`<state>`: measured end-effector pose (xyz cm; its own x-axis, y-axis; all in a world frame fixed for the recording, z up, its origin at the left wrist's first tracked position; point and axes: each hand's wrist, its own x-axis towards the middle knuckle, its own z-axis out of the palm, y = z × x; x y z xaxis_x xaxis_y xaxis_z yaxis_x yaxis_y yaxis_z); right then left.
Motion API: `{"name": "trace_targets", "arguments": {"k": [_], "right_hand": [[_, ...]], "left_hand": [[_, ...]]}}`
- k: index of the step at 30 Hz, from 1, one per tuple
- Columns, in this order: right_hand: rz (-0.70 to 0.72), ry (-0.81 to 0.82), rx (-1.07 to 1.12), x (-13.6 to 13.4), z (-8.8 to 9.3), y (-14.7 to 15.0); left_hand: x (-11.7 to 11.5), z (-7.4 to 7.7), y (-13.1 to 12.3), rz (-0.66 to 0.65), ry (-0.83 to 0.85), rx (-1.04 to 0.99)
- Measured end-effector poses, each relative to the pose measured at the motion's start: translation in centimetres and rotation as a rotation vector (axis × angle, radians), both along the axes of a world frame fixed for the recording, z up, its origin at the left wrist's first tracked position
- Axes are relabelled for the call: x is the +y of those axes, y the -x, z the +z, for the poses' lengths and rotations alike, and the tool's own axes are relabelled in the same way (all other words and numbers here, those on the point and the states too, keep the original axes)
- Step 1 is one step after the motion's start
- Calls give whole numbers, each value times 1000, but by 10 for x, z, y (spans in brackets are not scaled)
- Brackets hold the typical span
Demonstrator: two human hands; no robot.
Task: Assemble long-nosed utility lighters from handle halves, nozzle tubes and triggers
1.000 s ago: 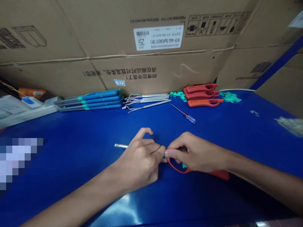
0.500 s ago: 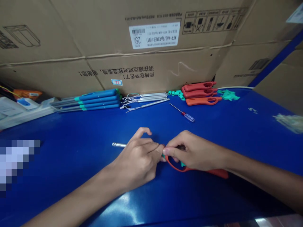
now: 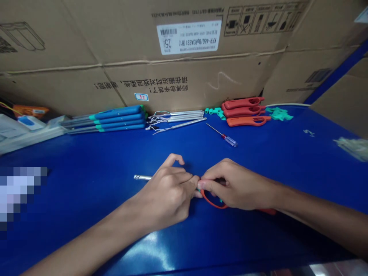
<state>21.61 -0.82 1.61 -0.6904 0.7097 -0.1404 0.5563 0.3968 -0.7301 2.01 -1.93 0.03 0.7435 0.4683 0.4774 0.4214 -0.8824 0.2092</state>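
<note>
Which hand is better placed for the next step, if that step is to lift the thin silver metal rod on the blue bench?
The left hand seems better placed: its fingers cover the inner end of the thin silver metal rod. The right hand is on the far side, pinching the orange plastic loop handle.

Left forearm [image 3: 83, 239], right forearm [image 3: 319, 216] angled inward, left hand [image 3: 165, 195], right hand [image 3: 238, 188] touching, grips apparently closed
</note>
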Motion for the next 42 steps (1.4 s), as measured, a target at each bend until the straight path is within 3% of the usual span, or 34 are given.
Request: {"name": "trace_targets", "arguments": {"k": [8, 13, 17, 19, 23, 31, 42], "right_hand": [[-44, 181, 16, 6, 4, -1], [66, 213, -11, 12, 14, -10], [71, 73, -65, 18, 18, -25], [18, -80, -90, 20, 15, -31], [16, -341, -49, 24, 4, -32], [48, -399, -19, 24, -4, -27], [52, -368, 8, 21, -3, -25]], "left_hand": [[-2, -6, -1, 6, -149, -48], [1, -8, 1, 5, -38, 25], [13, -4, 16, 84, -20, 153], [21, 0, 28, 156, -29, 196], [31, 4, 43, 163, 18, 267], [33, 0, 42, 209, -46, 262], [33, -4, 41, 168, -131, 248]]}}
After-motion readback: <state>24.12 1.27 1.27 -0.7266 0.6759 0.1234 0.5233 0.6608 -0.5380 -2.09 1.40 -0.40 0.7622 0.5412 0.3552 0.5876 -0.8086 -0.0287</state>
